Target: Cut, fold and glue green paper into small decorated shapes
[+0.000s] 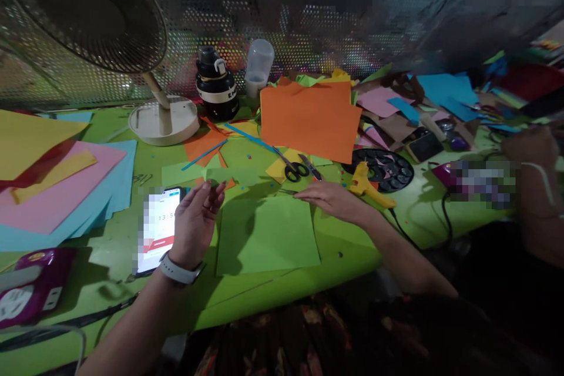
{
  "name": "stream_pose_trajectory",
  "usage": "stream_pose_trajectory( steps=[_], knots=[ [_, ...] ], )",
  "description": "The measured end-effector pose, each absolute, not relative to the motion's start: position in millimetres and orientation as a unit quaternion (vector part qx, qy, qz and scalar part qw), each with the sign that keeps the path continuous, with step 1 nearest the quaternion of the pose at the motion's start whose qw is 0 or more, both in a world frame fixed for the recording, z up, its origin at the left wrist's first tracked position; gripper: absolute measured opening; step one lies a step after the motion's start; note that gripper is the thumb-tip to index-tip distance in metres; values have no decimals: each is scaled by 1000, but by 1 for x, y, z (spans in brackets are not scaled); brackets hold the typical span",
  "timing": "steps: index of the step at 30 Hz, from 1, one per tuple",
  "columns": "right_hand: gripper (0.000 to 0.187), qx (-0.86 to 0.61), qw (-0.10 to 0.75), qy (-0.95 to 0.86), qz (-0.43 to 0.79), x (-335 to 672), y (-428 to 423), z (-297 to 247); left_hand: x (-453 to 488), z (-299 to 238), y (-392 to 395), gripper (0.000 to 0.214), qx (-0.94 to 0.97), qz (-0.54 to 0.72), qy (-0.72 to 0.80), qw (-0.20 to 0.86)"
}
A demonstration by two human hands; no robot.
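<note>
A green paper sheet (268,235) lies flat on the green table (352,252) in front of me. My left hand (197,220), with a white watch on its wrist, hovers raised at the sheet's left edge, fingers loosely curled and apart, holding nothing. My right hand (331,198) rests palm down with fingers stretched at the sheet's top right corner, beside a yellow glue gun (368,184). Black-handled scissors (294,169) lie just beyond the sheet.
A lit phone (157,228) lies left of my left hand. Stacked coloured paper (53,194) is at far left, an orange sheet (311,117) behind the scissors, a desk fan (88,17) at back left. Another person's arm (535,188) is at right.
</note>
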State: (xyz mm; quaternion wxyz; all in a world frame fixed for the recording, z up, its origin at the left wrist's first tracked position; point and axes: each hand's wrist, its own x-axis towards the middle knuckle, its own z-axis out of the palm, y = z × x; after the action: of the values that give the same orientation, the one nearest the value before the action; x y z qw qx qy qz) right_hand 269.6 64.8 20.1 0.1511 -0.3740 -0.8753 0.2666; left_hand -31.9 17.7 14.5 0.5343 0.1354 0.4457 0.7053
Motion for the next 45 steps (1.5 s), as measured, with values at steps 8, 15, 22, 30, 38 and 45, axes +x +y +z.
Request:
stream_pose_trajectory(
  steps=[8,15,22,30,38,45],
  knots=[
    [23,-441,424,-636,470,246,66,39,-30,16,17,11,132,710,442,531],
    [23,-426,350,-739,388,202,67,9,-34,13,17,12,156,733,440,495],
    [19,-456,294,-718,436,195,87,5,-36,14,19,10,146,740,442,487],
    [11,-513,371,-516,577,155,103,-3,-37,11,21,12,123,734,458,486],
    [15,-518,377,-524,561,150,103,-15,-37,12,22,13,106,721,476,491],
    [20,-516,376,-538,550,151,103,-16,-36,12,21,12,106,718,476,496]
  ],
)
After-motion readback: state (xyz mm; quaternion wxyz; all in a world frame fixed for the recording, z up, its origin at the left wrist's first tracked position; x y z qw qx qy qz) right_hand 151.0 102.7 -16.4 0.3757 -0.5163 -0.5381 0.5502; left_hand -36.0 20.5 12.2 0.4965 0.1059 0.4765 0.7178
